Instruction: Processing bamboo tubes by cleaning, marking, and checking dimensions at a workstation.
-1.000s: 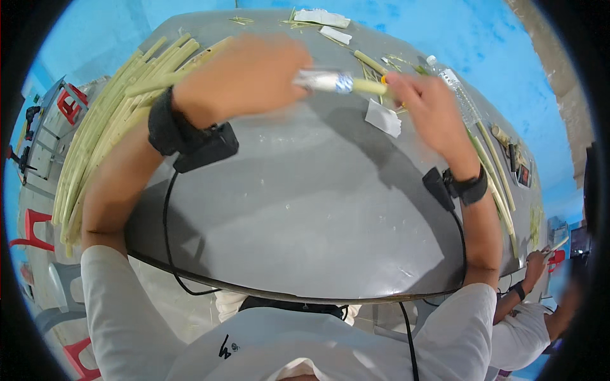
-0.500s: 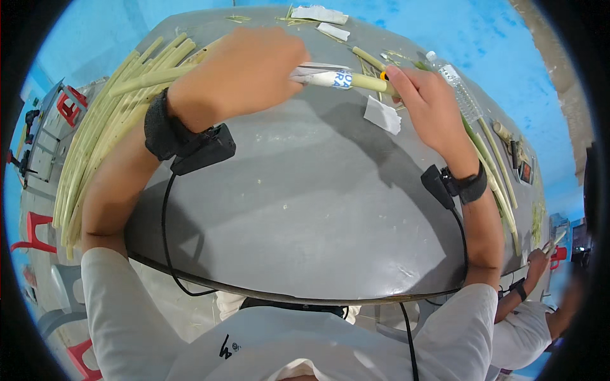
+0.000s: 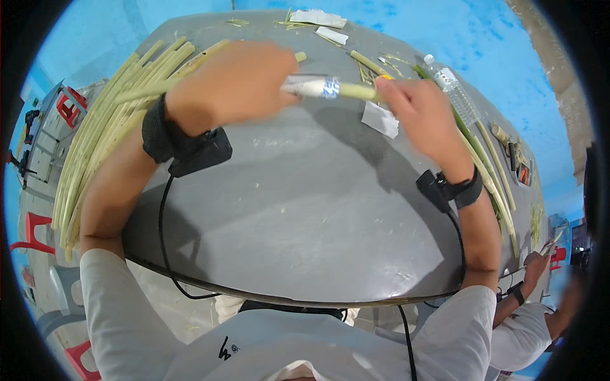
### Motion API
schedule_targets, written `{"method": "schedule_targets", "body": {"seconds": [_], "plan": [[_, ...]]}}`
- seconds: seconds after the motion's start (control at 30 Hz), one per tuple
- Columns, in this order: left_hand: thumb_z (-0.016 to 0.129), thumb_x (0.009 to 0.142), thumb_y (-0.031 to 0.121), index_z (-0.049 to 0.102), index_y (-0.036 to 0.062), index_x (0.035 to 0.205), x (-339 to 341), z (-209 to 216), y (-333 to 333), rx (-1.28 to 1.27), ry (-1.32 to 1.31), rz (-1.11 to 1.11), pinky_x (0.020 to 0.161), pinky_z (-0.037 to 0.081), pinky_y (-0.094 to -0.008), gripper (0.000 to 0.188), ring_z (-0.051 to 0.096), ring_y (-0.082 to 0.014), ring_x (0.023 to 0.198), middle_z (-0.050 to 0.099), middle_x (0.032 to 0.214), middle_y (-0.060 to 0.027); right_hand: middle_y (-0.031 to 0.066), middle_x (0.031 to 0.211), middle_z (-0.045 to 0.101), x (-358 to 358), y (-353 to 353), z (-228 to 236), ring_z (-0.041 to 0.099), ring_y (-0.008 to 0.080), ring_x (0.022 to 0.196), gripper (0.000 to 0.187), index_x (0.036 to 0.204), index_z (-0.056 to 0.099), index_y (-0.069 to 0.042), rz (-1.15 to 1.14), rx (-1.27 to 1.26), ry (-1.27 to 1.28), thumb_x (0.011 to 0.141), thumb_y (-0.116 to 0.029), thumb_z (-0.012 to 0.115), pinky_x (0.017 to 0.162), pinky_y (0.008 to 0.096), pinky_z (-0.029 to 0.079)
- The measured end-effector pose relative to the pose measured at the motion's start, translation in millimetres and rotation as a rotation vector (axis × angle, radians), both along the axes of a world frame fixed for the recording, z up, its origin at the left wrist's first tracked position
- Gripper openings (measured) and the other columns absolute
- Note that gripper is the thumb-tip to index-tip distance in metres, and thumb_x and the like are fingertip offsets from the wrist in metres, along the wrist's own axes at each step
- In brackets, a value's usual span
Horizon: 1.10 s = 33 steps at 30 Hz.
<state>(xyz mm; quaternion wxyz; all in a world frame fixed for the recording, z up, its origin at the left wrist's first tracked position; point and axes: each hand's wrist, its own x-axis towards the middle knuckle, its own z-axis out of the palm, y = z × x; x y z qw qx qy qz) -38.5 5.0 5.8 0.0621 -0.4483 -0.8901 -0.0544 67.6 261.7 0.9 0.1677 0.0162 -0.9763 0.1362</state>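
Observation:
A long pale green stalk (image 3: 357, 91) is held roughly level above the far half of the table, with a white and blue printed wrapping (image 3: 314, 86) around part of it. My left hand (image 3: 238, 82), smeared by motion, is closed round the stalk at the left of the wrapping. At the stalk's right end my right hand (image 3: 420, 114) is closed, thumb pointing toward the wrapping. A small yellow thing (image 3: 385, 77) shows by the right thumb; its kind is hidden. Many similar stalks (image 3: 95, 152) lie in a bundle beside and under my left forearm.
The grey table (image 3: 286, 235) carries white paper scraps (image 3: 380, 119) and green shavings. To the right are a clear plastic bottle (image 3: 452, 89), more stalks (image 3: 489, 171) and a dark-handled tool (image 3: 513, 155). Cables hang from both wrists. Another person's hand (image 3: 535, 263) works at far right.
Both hands have come slightly nearer to me with the stalk and wrapping, the right one also shifting a little left. A thin grey edge above the wrapping no longer shows clearly.

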Motion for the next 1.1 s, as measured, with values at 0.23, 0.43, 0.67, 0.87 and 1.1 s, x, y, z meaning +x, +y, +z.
{"method": "schedule_targets", "body": {"seconds": [0.23, 0.43, 0.67, 0.87, 1.1], "plan": [[0.074, 0.085, 0.037, 0.071, 0.0041, 0.098, -12.2, 5.1, -7.1, 0.177, 0.166, 0.011, 0.079, 0.050, -0.0473, 0.036, 0.063, -0.0392, 0.090, 0.067, 0.094, -0.0189, 0.0193, 0.060, 0.051, -7.5, 42.7, 9.7, 0.050, 0.0356, 0.057, 0.057, 0.081, 0.066, 0.002, -0.145, -0.042, 0.037, 0.101, -0.049, 0.051, 0.058, 0.0432, 0.040], [0.074, 0.085, 0.039, 0.073, 0.0066, 0.101, -6.4, 4.4, -12.0, 0.080, 0.104, -0.011, 0.077, 0.050, -0.0469, 0.036, 0.064, -0.0388, 0.086, 0.068, 0.094, -0.0177, 0.0160, 0.060, 0.052, -0.7, -0.5, 3.8, 0.049, 0.0299, 0.056, 0.050, 0.086, 0.068, 0.002, 0.060, -0.044, 0.030, 0.100, -0.044, 0.054, 0.058, 0.0417, 0.041], [0.073, 0.085, 0.039, 0.073, 0.0049, 0.100, -10.8, 29.4, -9.3, 0.101, 0.210, 0.147, 0.077, 0.049, -0.0462, 0.037, 0.063, -0.0392, 0.086, 0.067, 0.095, -0.0178, 0.0159, 0.061, 0.052, -8.0, 56.4, 15.0, 0.047, 0.0295, 0.056, 0.047, 0.087, 0.068, 0.000, -0.188, -0.079, 0.123, 0.099, -0.043, 0.054, 0.058, 0.0406, 0.040], [0.073, 0.085, 0.040, 0.073, 0.0044, 0.100, 11.0, 14.7, -4.2, -0.032, 0.070, 0.004, 0.079, 0.049, -0.0451, 0.039, 0.063, -0.0395, 0.090, 0.067, 0.097, -0.0183, 0.0161, 0.062, 0.053, 17.9, -14.8, 20.7, 0.048, 0.0310, 0.058, 0.044, 0.086, 0.068, -0.001, 0.092, 0.007, 0.009, 0.099, -0.040, 0.052, 0.059, 0.0408, 0.041], [0.076, 0.083, 0.040, 0.073, 0.0055, 0.099, -5.4, 21.0, -17.9, 0.276, 0.200, -0.029, 0.078, 0.049, -0.0455, 0.038, 0.063, -0.0388, 0.090, 0.067, 0.097, -0.0181, 0.0195, 0.063, 0.053, -2.1, 38.5, 18.6, 0.051, 0.0356, 0.058, 0.047, 0.083, 0.065, 0.000, -0.109, -0.012, 0.141, 0.101, -0.040, 0.049, 0.058, 0.0437, 0.041]]}}
